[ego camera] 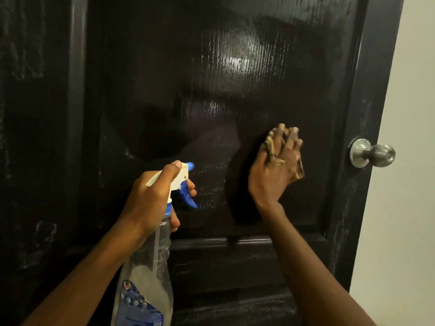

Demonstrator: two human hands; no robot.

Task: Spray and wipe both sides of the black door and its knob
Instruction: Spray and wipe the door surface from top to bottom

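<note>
The glossy black door [188, 78] fills the view, its panel wet and shiny in the middle. A silver round knob [379, 154] sticks out near the door's right edge. My left hand [153, 198] grips the neck of a clear spray bottle [150, 274] with a white and blue trigger head, nozzle aimed at the door, one finger on the trigger. My right hand [275, 170] presses a small brownish cloth [270, 142] against the panel, fingers spread over it, left of the knob.
A pale wall [404, 208] runs down the right side past the door's edge. The door's raised panel mouldings lie below the hands, with whitish streaks along the right stile and the left side.
</note>
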